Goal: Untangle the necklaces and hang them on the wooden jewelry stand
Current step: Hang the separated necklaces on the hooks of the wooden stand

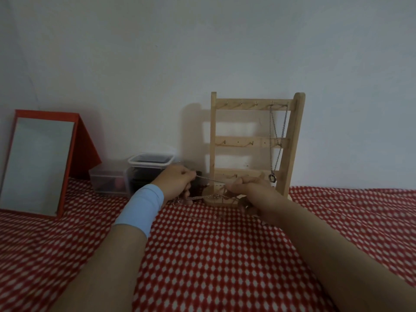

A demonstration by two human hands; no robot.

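Silver chains point(210, 179) stretched between hands

Both bare forearms reach forward from the lower corners and converge toward the middle. The left hand point(177, 182), with a light blue band point(144, 207) round its wrist, has its fingers curled and pinches a thin silver chain point(209, 179). The right hand point(248, 193), knuckles up and fingers curled, pinches the same taut chain just beside it.

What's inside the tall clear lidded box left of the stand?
The tall clear plastic lidded box shows only dark contents through its walls, nothing identifiable. The left hand, pinching a thin silver chain, covers its lower right corner.
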